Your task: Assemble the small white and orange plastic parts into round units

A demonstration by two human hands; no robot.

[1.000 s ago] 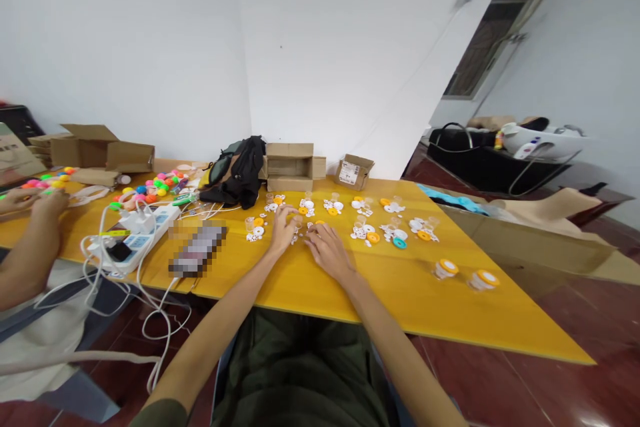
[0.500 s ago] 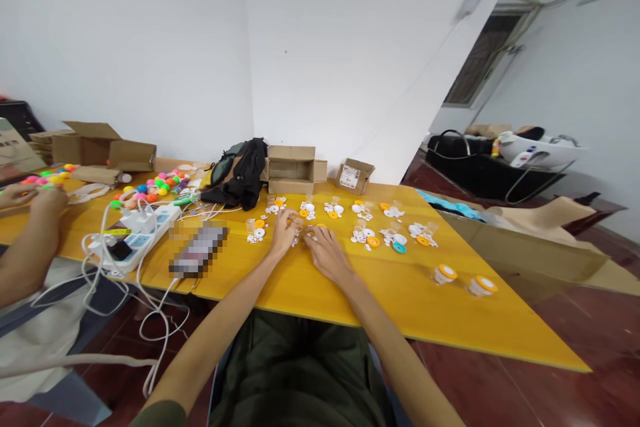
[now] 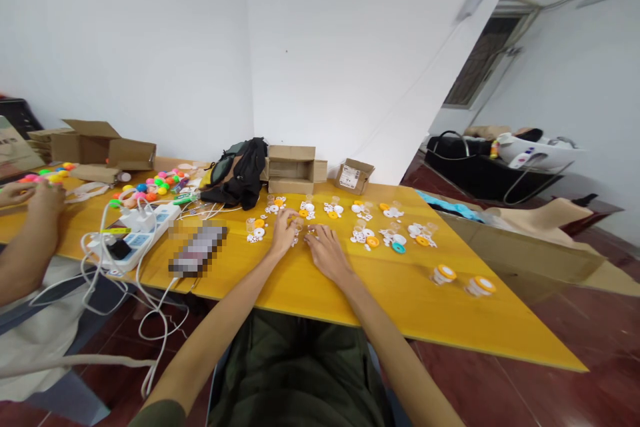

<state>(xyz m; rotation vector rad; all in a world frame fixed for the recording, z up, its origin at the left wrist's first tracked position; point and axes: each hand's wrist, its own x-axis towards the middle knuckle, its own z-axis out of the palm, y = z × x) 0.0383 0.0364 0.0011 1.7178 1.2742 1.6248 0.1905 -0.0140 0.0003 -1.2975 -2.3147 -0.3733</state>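
My left hand (image 3: 284, 229) and my right hand (image 3: 325, 251) rest close together on the yellow table (image 3: 350, 287), fingers curled around tiny white parts (image 3: 301, 232) between them. What exactly each hand pinches is too small to name. Rows of small white and orange plastic parts (image 3: 365, 232) lie just beyond my fingers. Two small assembled pieces with orange tops (image 3: 444, 273) stand to the right.
A power strip (image 3: 137, 233) with white cables and a phone (image 3: 197, 250) lie at left. A black bag (image 3: 239, 173) and cardboard boxes (image 3: 291, 169) stand at the back. Another person's hands (image 3: 35, 197) work by coloured balls (image 3: 155, 185) at far left.
My hands stay almost in place, with fingers shifting slightly over the small parts. The view has drifted a little.
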